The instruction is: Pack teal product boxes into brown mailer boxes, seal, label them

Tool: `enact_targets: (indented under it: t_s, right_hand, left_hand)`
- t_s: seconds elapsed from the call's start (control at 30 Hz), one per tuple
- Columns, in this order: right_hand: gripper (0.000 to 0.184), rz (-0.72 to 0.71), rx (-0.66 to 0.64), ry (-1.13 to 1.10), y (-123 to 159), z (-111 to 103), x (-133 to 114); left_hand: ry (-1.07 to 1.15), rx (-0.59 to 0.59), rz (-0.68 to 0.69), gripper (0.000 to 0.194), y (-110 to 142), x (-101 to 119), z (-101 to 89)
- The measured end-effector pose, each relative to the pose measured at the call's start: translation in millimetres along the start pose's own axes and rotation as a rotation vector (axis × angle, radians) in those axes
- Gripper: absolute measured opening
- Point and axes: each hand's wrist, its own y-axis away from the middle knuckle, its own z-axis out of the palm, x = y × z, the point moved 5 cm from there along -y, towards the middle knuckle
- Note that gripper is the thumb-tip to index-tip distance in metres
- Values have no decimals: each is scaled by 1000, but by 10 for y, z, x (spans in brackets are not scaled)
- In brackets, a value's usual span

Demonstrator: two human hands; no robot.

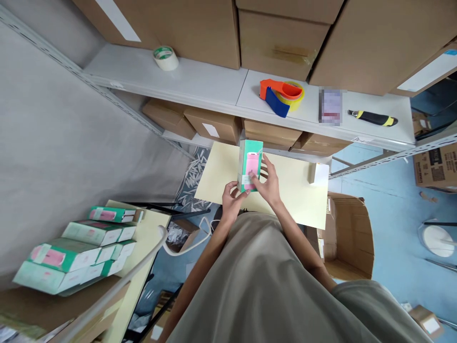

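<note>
A green and white product box (252, 162) with a pink picture on its front stands upright above the pale yellow tabletop (293, 195). At its lower left corner, my left hand (231, 200) grips the bottom edge with curled fingers. My right hand (268, 182) holds the box's right side, its thumb lying across the front near a whitish label strip. Both hands are closed on this one box. Whether its base touches the table is hard to tell. A small white box (319, 174) sits at the table's right end.
Similar green boxes (82, 252) are stacked on a side table at left. The shelf (210, 88) ahead carries a tape roll (166, 58), an orange and blue tape dispenser (280, 95) and a utility knife (373, 118). An open carton (352, 233) stands on the floor at right.
</note>
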Motion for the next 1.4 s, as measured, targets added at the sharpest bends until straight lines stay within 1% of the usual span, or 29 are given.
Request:
enact_targets:
  t_s: [0.07,0.1,0.17,0.23,0.33,0.37,0.43,0.5,0.57,0.63,0.67,0.7,0.77,0.83,0.87,0.9,0.97,1.03,1.1,1.17,1.27,1.33,1.4]
  right_hand:
    - [90,-2,-9,32,11,32,-17]
    - [90,-4,-6,26,4,36,-8]
    - [89,2,8,-30,-28,17,52]
    - [89,40,-4,-129,-65,-12,164]
    - [89,132,-68,-269,-84,-35,356]
    - [88,157,-86,-299,-81,-39,407]
    - [88,188,-114,-334,-75,-40,476]
    - [87,200,-137,-347,-81,-30,496]
    - [82,179,-149,-326,-97,-13,468]
    - [76,127,-125,-275,-107,6,408]
    - [76,109,-105,-246,-103,22,382]
    - [80,104,-85,-219,-95,45,366]
    - [95,130,-47,-167,-70,98,369]
    - [109,157,-3,-126,-56,133,405]
    - [112,160,19,-114,-58,137,429]
    - [113,159,37,-114,-64,131,455]
    - [111,159,39,-144,-80,109,511]
    - [107,169,3,-198,-85,86,558]
    - [104,182,-45,-257,-76,73,580]
    - [104,195,-84,-305,-66,74,579]
    - [106,216,-124,-347,-73,95,558]
    - [102,213,-140,-342,-90,107,537]
    - [97,195,-119,-299,-103,103,512]
  left_hand:
    - [-51,43,78,66,53,56,25]
    - [-68,46,108,66,81,83,42]
    - [-63,17,102,63,121,106,68]
    - [21,-32,-2,60,134,74,68]
    - [187,-94,-185,58,135,-9,48]
    - [219,-111,-213,58,134,-28,44]
    - [239,-124,-219,60,127,-54,38]
    - [236,-103,-189,61,115,-72,33]
    - [217,-57,-148,63,98,-82,27]
    - [154,13,-82,66,83,-69,10]
    - [107,51,-39,67,81,-50,2]
    - [57,83,7,68,86,-26,-1]
    - [-23,107,91,68,112,24,14]
    - [-50,79,136,68,142,52,46]
    - [-43,62,133,69,151,50,53]
    - [-20,49,106,70,152,33,51]
    - [60,22,-18,71,134,-39,26]
    - [152,-26,-176,70,109,-124,4]
    - [218,-82,-275,67,91,-166,-3]
    - [246,-120,-287,63,80,-153,2]
    - [244,-156,-249,56,78,-102,37]
    - [229,-145,-225,55,72,-88,48]
    - [193,-97,-198,58,53,-97,32]
